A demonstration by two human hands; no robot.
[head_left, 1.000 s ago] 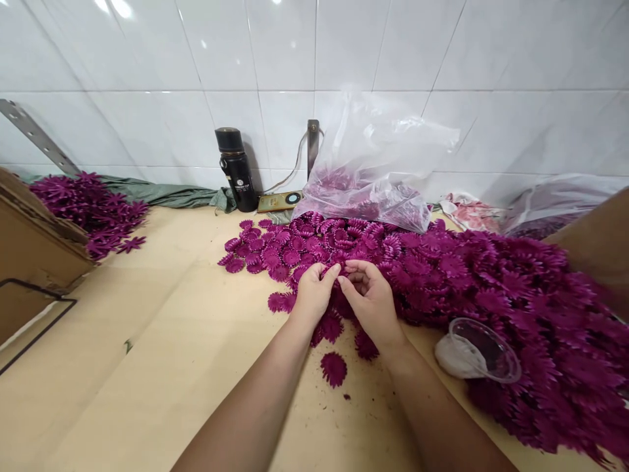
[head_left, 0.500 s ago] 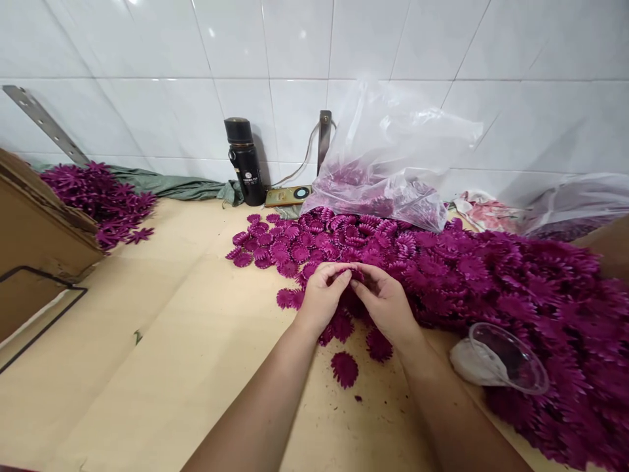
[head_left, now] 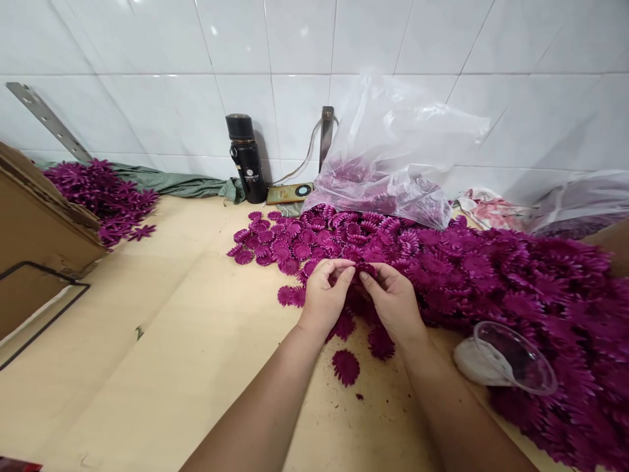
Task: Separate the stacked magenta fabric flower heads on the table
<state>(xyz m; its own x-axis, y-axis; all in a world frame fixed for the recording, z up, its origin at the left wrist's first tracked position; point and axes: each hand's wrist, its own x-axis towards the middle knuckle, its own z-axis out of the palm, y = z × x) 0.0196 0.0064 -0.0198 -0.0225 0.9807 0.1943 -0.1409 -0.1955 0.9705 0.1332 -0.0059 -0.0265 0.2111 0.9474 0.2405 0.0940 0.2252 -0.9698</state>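
Between my fingertips is a magenta artificial flower piece (head_left: 365,268) with a fringed rim. My left hand (head_left: 326,293) pinches its left side between thumb and forefinger. On its right side, my right hand (head_left: 393,296) grips it the same way. Part of the piece is hidden by my fingers. Behind and to the right spreads a large heap of similar flower pieces (head_left: 472,262). A single fringed disc (head_left: 346,367) lies flat on the table below my hands, and another disc (head_left: 381,342) sits by my right wrist.
A clear plastic cup (head_left: 521,357) with whitish contents lies tilted by my right forearm. Behind the heap stands a plastic bag (head_left: 383,190) of pieces. A black bottle (head_left: 247,160) and a gold phone-like device (head_left: 289,193) are at the wall. A cardboard box (head_left: 44,216) and star-shaped petals (head_left: 105,200) are left.
My thumbs and forefingers have closed on the flower piece from both sides and drawn slightly apart, showing more of it. The whole view has shifted a little.
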